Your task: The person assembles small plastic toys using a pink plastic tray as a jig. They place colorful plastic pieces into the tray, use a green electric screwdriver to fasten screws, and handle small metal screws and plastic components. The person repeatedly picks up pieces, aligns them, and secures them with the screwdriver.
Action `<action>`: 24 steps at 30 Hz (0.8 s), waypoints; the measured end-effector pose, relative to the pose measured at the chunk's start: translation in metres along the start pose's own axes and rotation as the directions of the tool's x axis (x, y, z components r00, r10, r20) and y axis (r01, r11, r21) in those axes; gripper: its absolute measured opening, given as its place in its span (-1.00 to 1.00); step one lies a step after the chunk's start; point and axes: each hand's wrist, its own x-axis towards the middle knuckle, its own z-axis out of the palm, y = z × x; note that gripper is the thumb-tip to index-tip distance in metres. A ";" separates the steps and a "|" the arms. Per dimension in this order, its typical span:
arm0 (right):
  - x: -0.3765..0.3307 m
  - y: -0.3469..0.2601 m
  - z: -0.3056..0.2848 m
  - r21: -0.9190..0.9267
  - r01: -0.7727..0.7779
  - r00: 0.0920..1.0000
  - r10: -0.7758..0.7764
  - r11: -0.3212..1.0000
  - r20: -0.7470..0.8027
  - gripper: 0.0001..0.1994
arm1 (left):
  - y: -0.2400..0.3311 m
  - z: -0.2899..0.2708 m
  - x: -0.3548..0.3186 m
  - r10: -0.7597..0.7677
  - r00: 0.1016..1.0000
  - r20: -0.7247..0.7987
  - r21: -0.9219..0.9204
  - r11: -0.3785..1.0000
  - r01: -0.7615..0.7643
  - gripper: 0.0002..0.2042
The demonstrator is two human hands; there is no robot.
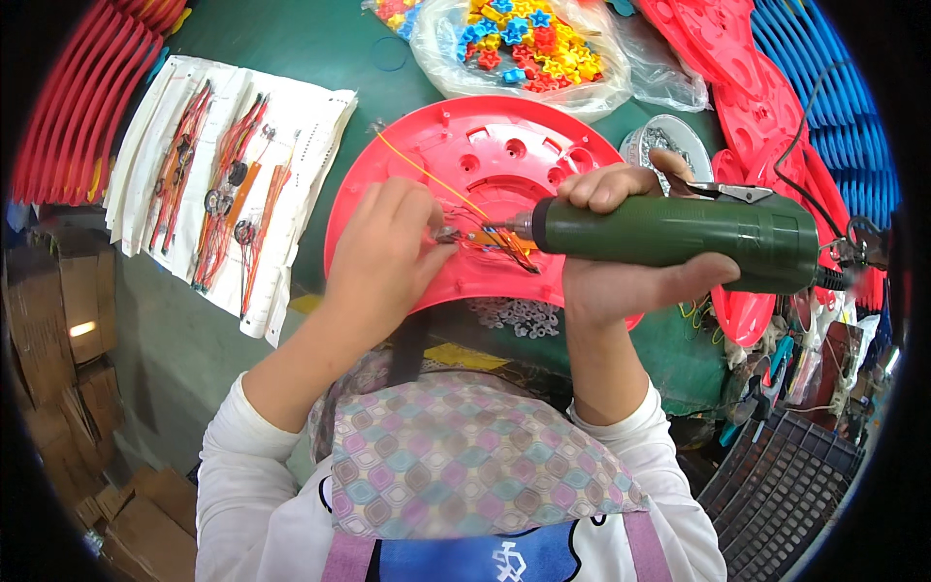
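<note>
A curved red plastic shell (485, 118) lies on the green table in front of me, its inner side with posts and holes facing up. My right hand (606, 281) is wrapped around a dark green electric screwdriver (669, 235), held level with its tip pointing left over the shell. Beneath the tip are an orange circuit board (499, 239) and dark wires. My left hand (388, 247) is closed, thumb and fingers pinched at a small greyish part beside the board; the fingers partly hide it. A yellow wire (427, 173) runs from the board to the shell's upper left edge.
On the left, white sheets (325, 121) carry several wired circuit boards. Behind the shell lies a plastic bag (441, 48) of coloured star pieces. A bowl of screws (669, 136) stands right of the shell. Small clear pieces (519, 316) lie near the front edge. Red shells (756, 107) pile up at right.
</note>
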 end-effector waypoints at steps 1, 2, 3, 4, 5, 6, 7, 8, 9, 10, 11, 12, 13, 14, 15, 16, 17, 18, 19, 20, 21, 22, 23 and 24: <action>0.001 0.000 -0.001 -0.044 0.021 0.998 -0.024 0.999 -0.054 0.05 | 0.001 0.001 0.000 -0.004 1.000 -0.007 -0.072 0.997 0.004 -0.68; 0.001 0.000 -0.004 -0.121 0.029 0.997 -0.036 0.992 -0.061 0.05 | 0.005 0.000 0.002 -0.099 0.995 0.033 -0.267 0.958 0.104 -0.70; 0.002 -0.001 -0.007 -0.197 0.034 0.997 -0.048 0.980 -0.067 0.04 | 0.010 -0.001 0.005 -0.182 0.979 0.094 -0.445 0.872 0.205 -0.72; 0.001 -0.001 -0.011 -0.217 0.050 0.997 -0.063 0.975 -0.051 0.04 | 0.015 -0.003 0.009 -0.248 0.953 0.172 -0.598 0.743 0.301 -0.73; 0.001 -0.005 -0.012 -0.237 0.056 0.996 -0.071 0.970 -0.055 0.04 | 0.020 -0.004 0.015 -0.224 0.960 0.170 -0.637 0.718 0.280 -0.73; 0.001 -0.008 -0.014 -0.256 0.061 0.995 -0.078 0.965 -0.057 0.04 | 0.024 -0.004 0.025 -0.198 0.966 0.167 -0.675 0.691 0.259 -0.73; 0.001 -0.012 -0.015 -0.274 0.066 0.995 -0.085 0.960 -0.060 0.05 | 0.029 -0.001 0.035 -0.173 0.971 0.164 -0.712 0.661 0.238 -0.73; 0.002 -0.017 -0.019 -0.263 0.085 0.992 -0.106 0.961 -0.069 0.05 | 0.034 0.004 0.047 -0.091 0.989 0.112 -0.663 0.735 0.143 -0.73; 0.004 -0.021 -0.022 -0.244 0.116 0.987 -0.139 0.963 -0.077 0.05 | 0.037 0.012 0.058 -0.037 0.995 0.093 -0.605 0.792 0.086 -0.74; 0.005 -0.026 -0.025 -0.228 0.147 0.982 -0.170 0.963 -0.085 0.06 | 0.039 0.023 0.071 0.018 0.997 0.076 -0.541 0.840 0.026 -0.75; 0.006 -0.032 -0.029 -0.219 0.182 0.973 -0.207 0.959 -0.098 0.07 | 0.039 0.033 0.085 0.080 0.995 0.066 -0.477 0.878 -0.039 -0.76; 0.007 -0.040 -0.033 -0.228 0.210 0.965 -0.239 0.951 -0.109 0.07 | 0.035 0.043 0.096 0.135 0.984 0.112 -0.375 0.923 -0.084 -0.77; 0.007 -0.046 -0.037 -0.235 0.228 0.959 -0.260 0.945 -0.112 0.08 | 0.029 0.056 0.106 0.218 0.974 0.068 -0.289 0.938 -0.190 -0.77; 0.007 -0.051 -0.042 -0.239 0.244 0.954 -0.277 0.940 -0.114 0.09 | 0.025 0.065 0.115 0.298 0.954 0.032 -0.193 0.938 -0.287 -0.76; 0.007 -0.056 -0.046 -0.242 0.259 0.949 -0.293 0.935 -0.116 0.10 | 0.022 0.072 0.119 0.378 0.926 0.004 -0.091 0.922 -0.376 -0.76; 0.006 -0.059 -0.050 -0.216 0.267 0.948 -0.296 0.939 -0.114 0.11 | 0.019 0.078 0.120 0.361 0.932 -0.002 -0.075 0.930 -0.360 -0.76; 0.005 -0.064 -0.054 -0.202 0.277 0.945 -0.305 0.939 -0.119 0.12 | 0.021 0.081 0.122 0.378 0.926 -0.005 -0.060 0.924 -0.378 -0.78; 0.004 -0.068 -0.062 -0.240 0.288 0.944 -0.317 0.927 -0.093 0.11 | 0.020 0.083 0.123 0.394 0.919 -0.009 -0.044 0.918 -0.394 -0.79; 0.004 -0.071 -0.065 -0.240 0.283 0.945 -0.313 0.929 -0.098 0.11 | 0.020 0.085 0.124 0.410 0.912 -0.013 -0.028 0.912 -0.410 -0.81; 0.004 -0.073 -0.068 -0.236 0.276 0.946 -0.307 0.932 -0.103 0.10 | 0.020 0.088 0.122 0.412 0.911 -0.017 -0.046 0.910 -0.413 -0.83; 0.004 -0.074 -0.071 -0.233 0.270 0.948 -0.300 0.934 -0.107 0.10 | 0.020 0.089 0.120 0.402 0.916 -0.014 -0.051 0.914 -0.402 -0.82; 0.005 -0.076 -0.073 -0.222 0.262 0.950 -0.292 0.939 -0.115 0.10 | 0.021 0.090 0.119 0.392 0.920 -0.011 -0.056 0.918 -0.392 -0.82; 0.006 -0.077 -0.074 -0.208 0.253 0.952 -0.282 0.945 -0.121 0.09 | 0.021 0.089 0.117 0.380 0.925 -0.010 -0.058 0.923 -0.379 -0.82; 0.007 -0.078 -0.074 -0.193 0.244 0.954 -0.271 0.950 -0.128 0.09 | 0.019 0.089 0.117 0.388 0.921 -0.002 -0.039 0.921 -0.388 -0.83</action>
